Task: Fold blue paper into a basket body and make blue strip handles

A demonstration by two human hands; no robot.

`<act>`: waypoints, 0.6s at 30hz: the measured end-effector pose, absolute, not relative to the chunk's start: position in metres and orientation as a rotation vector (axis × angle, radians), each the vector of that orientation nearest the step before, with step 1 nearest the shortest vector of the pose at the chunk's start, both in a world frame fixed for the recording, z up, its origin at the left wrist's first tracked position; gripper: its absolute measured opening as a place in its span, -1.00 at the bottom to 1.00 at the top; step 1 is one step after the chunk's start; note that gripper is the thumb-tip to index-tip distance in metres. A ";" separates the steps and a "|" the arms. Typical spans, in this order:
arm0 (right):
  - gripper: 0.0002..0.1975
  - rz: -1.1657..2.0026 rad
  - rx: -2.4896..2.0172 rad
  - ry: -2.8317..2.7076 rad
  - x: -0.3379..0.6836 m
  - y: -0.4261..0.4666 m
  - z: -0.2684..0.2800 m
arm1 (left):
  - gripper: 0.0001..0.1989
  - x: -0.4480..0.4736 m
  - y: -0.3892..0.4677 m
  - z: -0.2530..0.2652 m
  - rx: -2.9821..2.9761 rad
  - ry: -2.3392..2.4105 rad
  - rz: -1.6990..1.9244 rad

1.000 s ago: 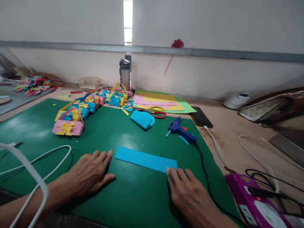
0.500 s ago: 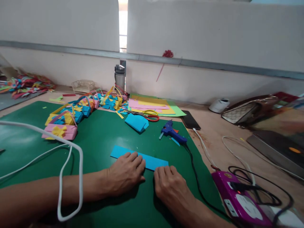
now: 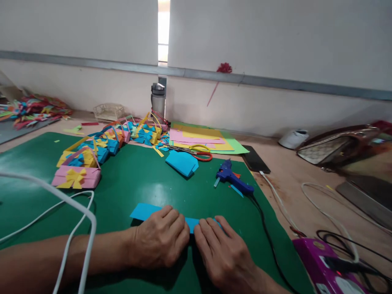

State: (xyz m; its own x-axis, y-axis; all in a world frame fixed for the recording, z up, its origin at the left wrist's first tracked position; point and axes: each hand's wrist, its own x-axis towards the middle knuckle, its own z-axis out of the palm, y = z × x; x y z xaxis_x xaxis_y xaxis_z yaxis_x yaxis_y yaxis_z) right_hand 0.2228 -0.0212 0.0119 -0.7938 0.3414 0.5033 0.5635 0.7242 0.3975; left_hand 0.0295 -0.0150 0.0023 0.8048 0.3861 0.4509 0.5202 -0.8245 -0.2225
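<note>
Evidently, the green mat (image 3: 122, 175) no longer bears the blue strip (image 3: 145, 211) flat, as it did a second ago: its left end is raised over a shadow, near the mat's front. The left hand (image 3: 163, 237), then clear of the strip, curls over its middle; the right hand (image 3: 222, 253) bends over its right end. Both appear to pinch it, which I judge moves the work from placing to two-handed handling. The purple power box (image 3: 321, 261) is cut off at lower right. Hands cover much of the strip; any crease is unverifiable. The right thumb is hidden.
</note>
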 end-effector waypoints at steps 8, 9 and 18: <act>-0.65 -0.699 -0.730 -2.548 0.243 -0.011 0.021 | -0.71 0.005 0.000 0.002 -2.656 -0.747 -0.672; -0.64 -0.690 -0.765 -2.553 0.244 -0.009 0.024 | -0.71 0.001 0.003 0.000 -2.641 -0.755 -0.707; -0.74 -0.720 -0.990 -2.475 0.244 -0.007 0.032 | -0.77 -0.008 0.016 -0.011 -2.539 -0.810 -0.746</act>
State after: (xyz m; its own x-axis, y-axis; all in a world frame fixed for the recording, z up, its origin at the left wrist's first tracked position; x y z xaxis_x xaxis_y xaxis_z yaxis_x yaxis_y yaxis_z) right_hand 0.2437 -0.0065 0.0315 -0.6808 0.5229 0.5130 0.7164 0.6212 0.3176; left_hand -0.0077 0.0161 -0.0108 0.6944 0.4199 0.5844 0.6171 -0.7653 -0.1833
